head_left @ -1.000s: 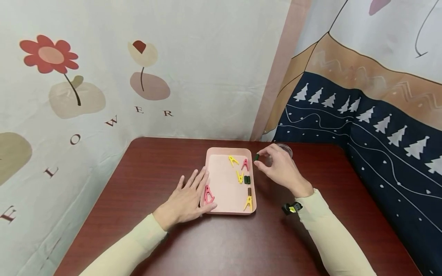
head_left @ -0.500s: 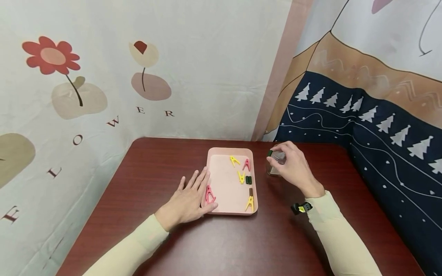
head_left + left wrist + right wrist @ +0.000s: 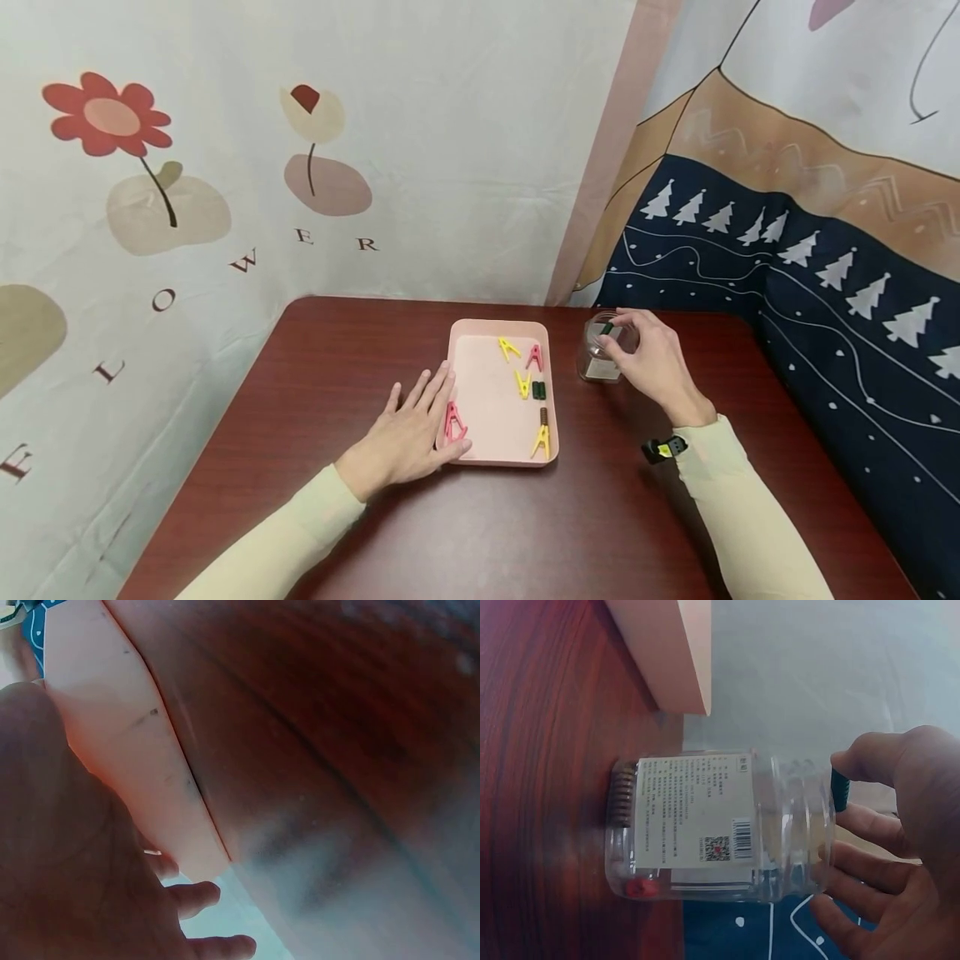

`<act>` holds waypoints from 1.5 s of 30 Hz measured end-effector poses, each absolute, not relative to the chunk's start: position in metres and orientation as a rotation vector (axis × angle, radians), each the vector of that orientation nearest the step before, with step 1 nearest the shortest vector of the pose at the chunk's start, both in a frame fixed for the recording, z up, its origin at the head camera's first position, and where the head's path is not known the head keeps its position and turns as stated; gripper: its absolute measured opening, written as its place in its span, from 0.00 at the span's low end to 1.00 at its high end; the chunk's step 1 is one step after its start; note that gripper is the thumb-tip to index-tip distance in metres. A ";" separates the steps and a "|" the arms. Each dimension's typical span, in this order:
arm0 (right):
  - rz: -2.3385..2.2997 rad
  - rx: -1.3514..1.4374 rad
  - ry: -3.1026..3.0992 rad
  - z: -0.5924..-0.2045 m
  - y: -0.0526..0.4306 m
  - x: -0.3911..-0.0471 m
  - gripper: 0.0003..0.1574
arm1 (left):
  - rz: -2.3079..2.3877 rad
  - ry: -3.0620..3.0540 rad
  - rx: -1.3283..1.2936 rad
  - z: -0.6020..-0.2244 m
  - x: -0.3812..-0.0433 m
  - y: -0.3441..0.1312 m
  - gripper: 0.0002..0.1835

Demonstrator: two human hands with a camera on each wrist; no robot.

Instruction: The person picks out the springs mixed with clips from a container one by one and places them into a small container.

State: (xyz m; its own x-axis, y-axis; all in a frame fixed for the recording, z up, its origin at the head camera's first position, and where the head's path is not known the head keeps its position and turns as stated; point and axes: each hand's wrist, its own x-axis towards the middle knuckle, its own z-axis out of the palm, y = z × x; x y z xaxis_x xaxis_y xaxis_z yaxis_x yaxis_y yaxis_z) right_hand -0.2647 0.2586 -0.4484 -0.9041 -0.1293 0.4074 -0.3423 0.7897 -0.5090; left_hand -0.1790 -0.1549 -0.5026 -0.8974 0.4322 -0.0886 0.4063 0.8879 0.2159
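My right hand pinches a small dark green ridged cylinder between thumb and fingers, right at the mouth of a clear screw-neck jar. In the right wrist view, the jar holds a brown ridged cylinder and a small red piece at its bottom; a white printed label covers part of its side. My left hand lies with fingers spread along the left rim of a pink tray, its thumb over the near left corner and close to a pink clothespin.
Inside the tray are yellow clothespins, a second pink clothespin and two green cylinders. A brown ridged cylinder touches the near yellow clothespin. Patterned cloth hangs behind the dark red table.
My right hand has carried the green cylinder rightward from beside the tray to the jar's mouth. The left hand stays at the tray's rim.
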 end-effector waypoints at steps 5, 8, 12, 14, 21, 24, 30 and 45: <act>0.827 0.351 -2.616 -0.451 0.260 -0.267 0.22 | 0.292 2.919 0.651 -0.503 -0.180 -0.156 0.62; 0.820 0.348 -2.608 -0.452 0.259 -0.269 0.22 | 0.292 2.918 0.650 -0.503 -0.179 -0.156 0.62; 0.805 0.338 -2.599 -0.454 0.259 -0.270 0.22 | 0.293 2.919 0.652 -0.503 -0.179 -0.156 0.62; 0.800 0.332 -2.590 -0.455 0.259 -0.270 0.22 | 0.292 2.919 0.653 -0.502 -0.179 -0.156 0.61; 0.805 0.322 -2.587 -0.457 0.261 -0.271 0.27 | 0.304 2.916 0.648 -0.501 -0.179 -0.156 0.61; 0.807 0.319 -2.593 -0.458 0.262 -0.271 0.31 | 0.306 2.916 0.649 -0.502 -0.178 -0.156 0.61; 0.800 0.310 -2.593 -0.459 0.263 -0.270 0.31 | 0.302 2.915 0.648 -0.502 -0.178 -0.155 0.61; 0.823 0.323 -2.556 -0.462 0.261 -0.270 0.28 | 0.302 2.903 0.643 -0.500 -0.180 -0.156 0.61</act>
